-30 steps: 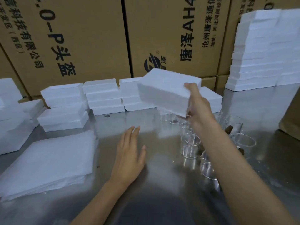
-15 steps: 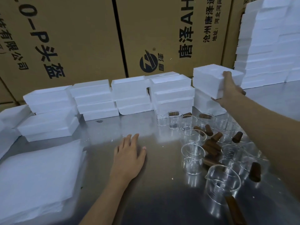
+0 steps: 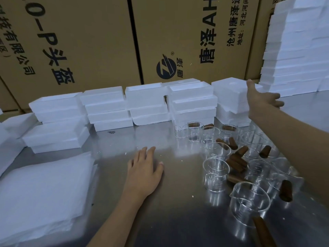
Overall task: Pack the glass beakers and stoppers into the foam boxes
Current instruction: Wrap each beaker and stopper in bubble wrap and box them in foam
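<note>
The foam box (image 3: 229, 96) in play sits on top of another white box at the right end of the row along the back of the steel table (image 3: 178, 220). The person's right hand (image 3: 260, 99) is up against its right side, thumb raised along the box edge, fingers reaching round the far side (whether it really grips or just touches, cannot tell, the fingers are mostly hidden behind the hand).

Right in front of that stack is the clutter of glass beakers (image 3: 216, 172), all clear and upright, with brown stoppers (image 3: 237, 163) lying on their sides between them, and one stopper (image 3: 285, 190) lying further right among the glass. A bigger beaker (image 3: 249, 202) stands nearest the camera.

The left hand (image 3: 145, 168) lies flat on the bare metal, palm down, fingers loosely spread, holding nothing, well apart from the glassware.

Further left, more stacks of foam boxes (image 3: 106, 107) line the back, and a pile of thin white foam sheets (image 3: 44, 193) sits at the near left corner. Behind everything stand big cardboard cartons (image 3: 80, 41) with printed lettering, and a tall stack of white foam (image 3: 299, 50) at far right.
</note>
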